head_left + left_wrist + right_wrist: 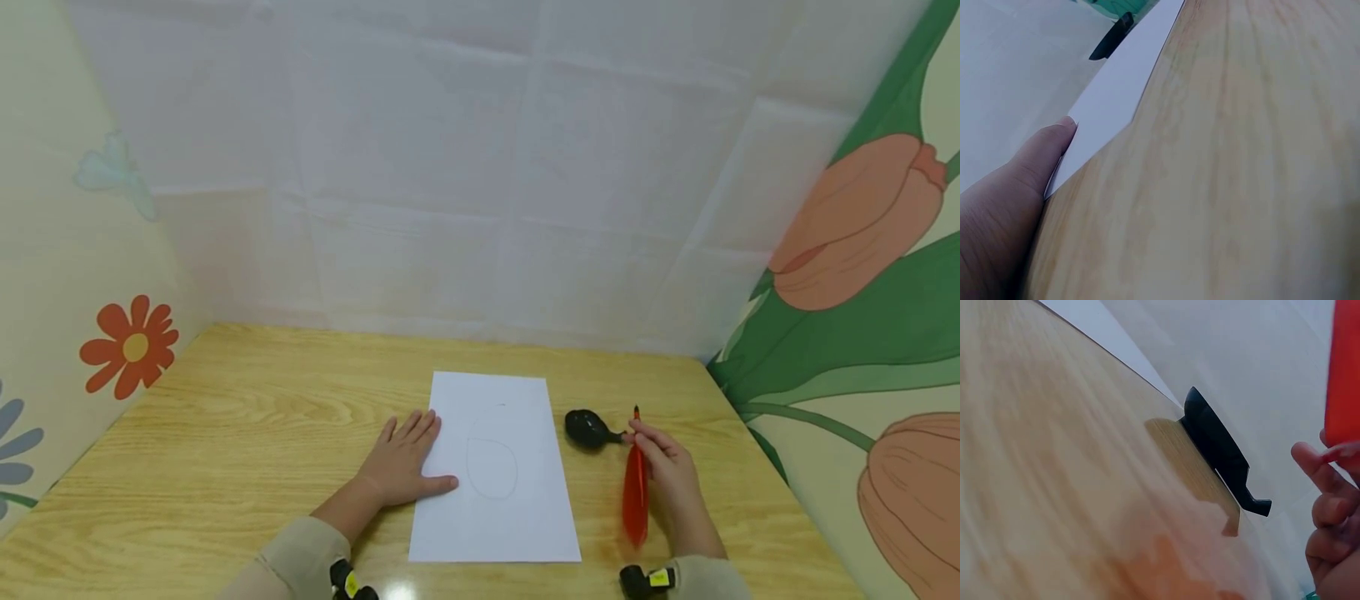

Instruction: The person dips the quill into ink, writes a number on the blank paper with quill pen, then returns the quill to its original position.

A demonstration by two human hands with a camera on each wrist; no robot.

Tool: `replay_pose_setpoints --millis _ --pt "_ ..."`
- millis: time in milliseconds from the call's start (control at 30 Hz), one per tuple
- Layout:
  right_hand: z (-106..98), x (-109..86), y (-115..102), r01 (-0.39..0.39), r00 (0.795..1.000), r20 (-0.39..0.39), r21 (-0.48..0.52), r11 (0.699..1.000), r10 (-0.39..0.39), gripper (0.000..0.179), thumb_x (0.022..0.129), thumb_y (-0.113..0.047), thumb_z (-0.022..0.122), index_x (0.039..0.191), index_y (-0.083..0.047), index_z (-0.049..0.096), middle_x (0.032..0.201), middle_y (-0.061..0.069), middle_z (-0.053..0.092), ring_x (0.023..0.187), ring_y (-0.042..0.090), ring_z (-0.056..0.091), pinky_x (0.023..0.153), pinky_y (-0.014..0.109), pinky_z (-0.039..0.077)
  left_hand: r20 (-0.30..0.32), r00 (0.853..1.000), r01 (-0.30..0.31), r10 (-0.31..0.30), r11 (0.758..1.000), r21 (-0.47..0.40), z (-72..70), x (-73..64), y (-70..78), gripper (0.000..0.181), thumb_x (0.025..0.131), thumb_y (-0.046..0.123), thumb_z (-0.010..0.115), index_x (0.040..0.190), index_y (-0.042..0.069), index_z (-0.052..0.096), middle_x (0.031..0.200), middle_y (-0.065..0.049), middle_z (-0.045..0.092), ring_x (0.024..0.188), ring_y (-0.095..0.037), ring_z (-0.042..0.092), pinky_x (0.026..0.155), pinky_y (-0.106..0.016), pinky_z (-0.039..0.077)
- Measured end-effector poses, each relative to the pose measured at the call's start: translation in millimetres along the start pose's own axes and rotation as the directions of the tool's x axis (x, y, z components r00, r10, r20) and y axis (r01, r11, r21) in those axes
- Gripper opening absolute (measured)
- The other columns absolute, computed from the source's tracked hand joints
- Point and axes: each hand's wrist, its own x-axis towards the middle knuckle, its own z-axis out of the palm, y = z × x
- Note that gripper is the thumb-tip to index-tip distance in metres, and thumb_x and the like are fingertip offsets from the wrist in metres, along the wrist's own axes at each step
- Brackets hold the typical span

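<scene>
A white sheet of paper (525,525) lies upright on the table; a faint outline with a flat top and rounded bottom is drawn on it, with a short dash above. My left hand (397,467) rests with fingers spread at the paper's left edge, thumb on the sheet. To the right of the paper, my right hand (677,479) pinches a red feather-shaped pen (636,500), its dark tip pointing away and its broad, blurred end towards me. Just left of that hand is a glossy black oval piece (587,429) with a narrow tail.
The wood-grain table (247,442) reaches back to a white cloth (412,167). Walls with painted flowers stand at both sides, a red flower (135,346) on the left and large tulips (855,225) on the right. Dark wrist cameras sit at both cuffs.
</scene>
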Motion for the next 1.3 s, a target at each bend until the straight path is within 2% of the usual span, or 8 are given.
replay_pose_setpoints --millis 133,233,367,633,700,900,1100,1300 --pt "3 1.8 2 -0.056 0.998 0.010 0.031 0.998 0.055 0.040 0.103 -0.021 0.050 0.140 -0.004 0.052 0.091 -0.020 0.071 0.100 -0.005 0.059 0.085 0.008 0.047 0.003 1.000 0.002 -0.002 1.000 0.000 -1.2 -0.4 0.1 0.106 0.082 0.075 0.054 0.156 0.006 0.024 0.164 -0.010 0.019 0.153 -0.031 0.012 0.122 -0.058 0.004" --pt "5 2.4 2 -0.093 0.996 0.021 0.085 0.992 0.092 0.041 0.104 -0.018 0.048 0.143 -0.004 0.049 0.092 -0.015 0.071 0.102 0.000 0.058 0.087 0.009 0.047 0.009 1.000 0.007 -0.007 1.000 0.003 -2.8 -0.6 0.7 0.106 0.082 0.076 0.054 0.156 0.007 0.023 0.164 -0.009 0.019 0.153 -0.031 0.011 0.122 -0.057 0.003" --pt "6 3.3 3 -0.094 0.995 0.033 0.098 0.991 0.091 0.043 0.103 -0.015 0.048 0.146 -0.008 0.045 0.088 -0.011 0.069 0.094 0.005 0.059 0.080 0.014 0.048 0.005 1.000 0.009 -0.009 1.000 0.009 -3.5 0.2 0.8 0.105 0.082 0.075 0.054 0.156 0.006 0.024 0.164 -0.009 0.019 0.153 -0.031 0.012 0.122 -0.057 0.004" --pt "1 7.4 8 -0.031 0.999 0.013 -0.079 0.996 0.032 0.057 0.100 -0.013 0.054 0.151 -0.015 0.028 0.088 -0.016 0.072 0.080 0.000 0.064 0.071 0.017 0.052 0.001 1.000 0.005 -0.005 1.000 0.012 -4.4 0.8 1.6 0.104 0.083 0.075 0.054 0.156 0.006 0.024 0.164 -0.009 0.019 0.153 -0.031 0.012 0.122 -0.058 0.005" --pt "1 8.6 9 -0.048 0.999 0.002 -0.095 0.994 0.049 0.054 0.100 -0.015 0.054 0.149 -0.011 0.030 0.093 -0.014 0.072 0.081 -0.002 0.065 0.072 0.017 0.052 0.001 1.000 0.003 -0.003 1.000 0.012 -4.8 0.1 1.6 0.104 0.083 0.075 0.054 0.155 0.006 0.025 0.164 -0.010 0.020 0.153 -0.031 0.013 0.122 -0.058 0.005" --pt "3 8.6 11 -0.107 0.993 -0.056 -0.125 0.986 0.100 0.045 0.097 -0.022 0.061 0.137 -0.005 0.052 0.093 -0.010 0.071 0.079 0.000 0.062 0.070 0.017 0.052 0.001 1.000 0.003 -0.003 1.000 0.009 -5.1 -0.7 1.7 0.104 0.083 0.075 0.054 0.155 0.006 0.025 0.164 -0.010 0.020 0.153 -0.031 0.013 0.122 -0.058 0.005" --pt "4 8.6 15 -0.089 0.994 -0.084 -0.254 0.963 0.070 0.045 0.095 -0.023 0.065 0.132 0.000 0.058 0.096 0.000 0.073 0.077 -0.001 0.061 0.069 0.016 0.050 0.000 1.000 -0.002 0.002 1.000 0.005 -4.5 -1.3 1.7 0.104 0.083 0.074 0.054 0.155 0.006 0.025 0.164 -0.010 0.020 0.153 -0.031 0.013 0.122 -0.058 0.005" --pt "6 10.4 18 -0.033 0.997 -0.077 -0.392 0.919 0.003 0.041 0.094 -0.021 0.064 0.127 0.002 0.062 0.102 0.012 0.072 0.080 0.002 0.059 0.070 0.017 0.048 0.000 1.000 -0.001 0.001 1.000 0.000 -3.8 -2.1 1.5 0.105 0.082 0.075 0.054 0.156 0.006 0.024 0.164 -0.010 0.020 0.153 -0.031 0.012 0.122 -0.058 0.004"
